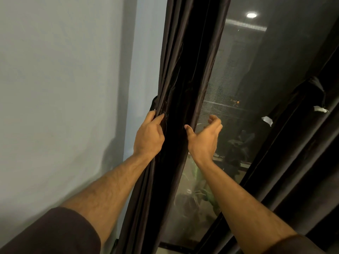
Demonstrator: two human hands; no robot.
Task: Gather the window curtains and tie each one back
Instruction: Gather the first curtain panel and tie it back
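Partly, left hand (149,135) fingers (156,119) vanish behind curtain (180,99)

A pale wall (60,85) is seen at the left. A round ceiling light (251,15) is reflected in the dark window glass (238,74), and green plant leaves (199,182) are glimpsed through its lower part.

Dark left curtain (185,85) hangs bunched; right curtain (300,143) tied back.
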